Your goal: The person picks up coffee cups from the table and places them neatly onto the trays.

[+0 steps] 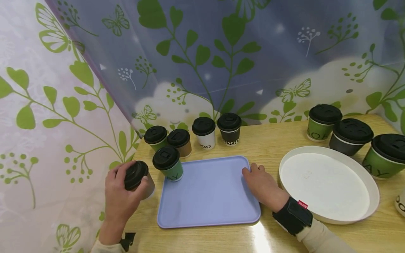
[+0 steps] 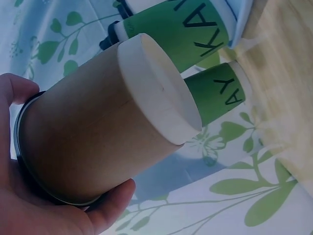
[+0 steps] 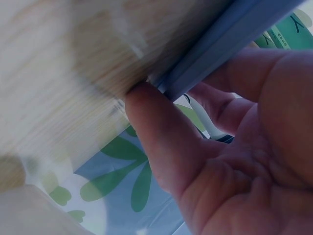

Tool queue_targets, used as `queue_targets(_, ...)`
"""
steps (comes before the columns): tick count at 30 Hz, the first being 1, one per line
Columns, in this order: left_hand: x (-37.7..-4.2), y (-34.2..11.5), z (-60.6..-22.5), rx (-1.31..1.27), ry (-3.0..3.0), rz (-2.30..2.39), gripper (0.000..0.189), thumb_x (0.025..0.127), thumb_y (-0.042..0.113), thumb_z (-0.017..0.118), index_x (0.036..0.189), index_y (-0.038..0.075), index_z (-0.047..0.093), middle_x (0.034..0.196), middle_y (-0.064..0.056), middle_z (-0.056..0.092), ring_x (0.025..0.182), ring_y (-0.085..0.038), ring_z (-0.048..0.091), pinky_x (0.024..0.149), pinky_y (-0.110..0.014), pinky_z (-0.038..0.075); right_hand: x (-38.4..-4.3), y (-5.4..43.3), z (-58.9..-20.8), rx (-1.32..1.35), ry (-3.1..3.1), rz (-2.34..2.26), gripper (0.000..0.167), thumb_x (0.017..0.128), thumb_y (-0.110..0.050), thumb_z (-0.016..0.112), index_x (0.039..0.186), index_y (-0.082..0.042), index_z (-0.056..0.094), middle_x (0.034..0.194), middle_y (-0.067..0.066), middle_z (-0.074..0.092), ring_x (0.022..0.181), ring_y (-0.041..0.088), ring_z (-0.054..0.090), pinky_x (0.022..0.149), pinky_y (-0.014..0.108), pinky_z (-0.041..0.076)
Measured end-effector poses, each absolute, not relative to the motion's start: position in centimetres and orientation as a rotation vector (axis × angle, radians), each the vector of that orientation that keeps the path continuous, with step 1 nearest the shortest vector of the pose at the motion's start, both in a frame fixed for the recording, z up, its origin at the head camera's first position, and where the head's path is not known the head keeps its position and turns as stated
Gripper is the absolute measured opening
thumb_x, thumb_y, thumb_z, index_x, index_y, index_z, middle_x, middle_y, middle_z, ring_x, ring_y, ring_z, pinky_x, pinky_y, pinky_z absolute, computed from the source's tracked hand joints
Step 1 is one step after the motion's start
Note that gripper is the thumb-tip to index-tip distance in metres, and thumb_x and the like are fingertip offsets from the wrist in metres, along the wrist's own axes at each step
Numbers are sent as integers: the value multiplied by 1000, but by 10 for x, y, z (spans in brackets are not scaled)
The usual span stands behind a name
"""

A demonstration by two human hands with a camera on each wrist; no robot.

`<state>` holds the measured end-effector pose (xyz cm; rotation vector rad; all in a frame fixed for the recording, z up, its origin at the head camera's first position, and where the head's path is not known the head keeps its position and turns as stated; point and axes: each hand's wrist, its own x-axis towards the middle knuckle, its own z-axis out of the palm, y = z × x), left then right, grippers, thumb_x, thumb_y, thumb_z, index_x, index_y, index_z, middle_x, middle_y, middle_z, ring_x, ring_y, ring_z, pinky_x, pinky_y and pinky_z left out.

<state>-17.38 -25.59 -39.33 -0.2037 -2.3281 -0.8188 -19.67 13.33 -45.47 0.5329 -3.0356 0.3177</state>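
My left hand point(image 1: 121, 195) grips a brown paper cup point(image 2: 93, 122) by its black lid point(image 1: 136, 174), with fingers and thumb curled round the lid. The cup is tilted beside the left edge of a blue tray point(image 1: 205, 196). A green lidded cup point(image 1: 169, 167) stands at the tray's back left corner. At the tray's right side, my right hand point(image 1: 262, 186) holds the rim; in the right wrist view, the thumb and fingers are on either side of the tray edge point(image 3: 205, 54).
Behind the tray stand a green cup point(image 1: 155, 140), a brown cup point(image 1: 185, 147), a white cup point(image 1: 205, 138) and a black cup point(image 1: 229, 135). A round white tray point(image 1: 329, 186) lies to the right, with several lidded cups around it. Patterned cloth point(image 1: 190, 70) hangs behind the wooden table point(image 1: 272, 232).
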Motion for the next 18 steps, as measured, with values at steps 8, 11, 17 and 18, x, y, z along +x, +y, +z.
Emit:
queue_targets(8,-169,-250,-387,-244,-2331,-829,51,80,16,79,128,5,67,129,-28,55,115,-44,52,87,-60,44,-197,133,-456,534,-3033,285,12,100,6,55,111,3,59,94,23,51,79,34,50,59,45,52)
queue_targets(11,-168,-248,-387,-256,-2329,-826,51,79,17,79,127,6,67,128,-26,56,115,-43,53,88,-59,44,-196,134,-456,534,-3026,281,12,100,6,55,110,3,58,94,22,51,79,34,51,59,45,51)
queue_targets(17,-166,-244,-387,-275,-2324,-815,51,78,18,80,127,8,68,128,-24,57,116,-41,53,88,-58,45,-196,133,-454,535,-3022,280,10,99,7,56,109,3,58,92,22,50,78,34,51,58,45,51)
queue_targets(18,-166,-244,-387,-283,-2322,-815,51,78,19,80,126,8,68,127,-24,57,116,-41,53,88,-58,45,-196,133,-454,536,-3022,281,10,99,7,56,108,3,58,92,22,50,78,34,51,58,45,52)
